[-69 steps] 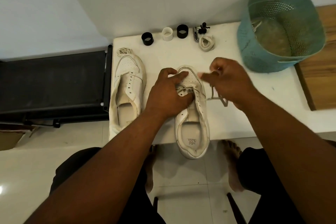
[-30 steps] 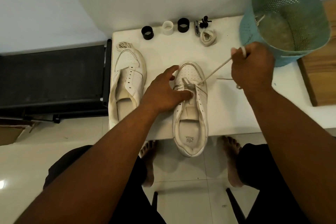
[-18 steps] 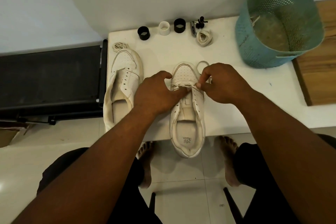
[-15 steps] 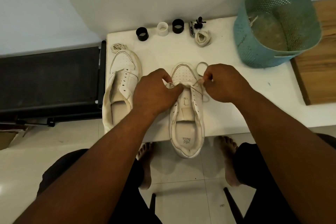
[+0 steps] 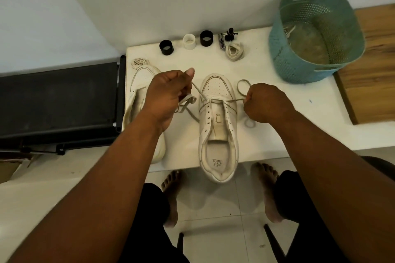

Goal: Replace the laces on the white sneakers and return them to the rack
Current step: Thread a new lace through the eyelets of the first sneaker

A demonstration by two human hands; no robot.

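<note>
- The left hand [image 5: 165, 97] has moved left off the sneaker [image 5: 218, 126], gripping 1 lace [image 5: 197, 92] end.
- The right hand [image 5: 266, 103] has drawn right, pinching the other end taut.

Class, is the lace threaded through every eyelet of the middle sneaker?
No: the lace crosses only the sneaker's top eyelets; the rest are bare.

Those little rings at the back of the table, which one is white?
The middle ring is white. The rings on either side of it, the left one and the right one, are black.
</note>
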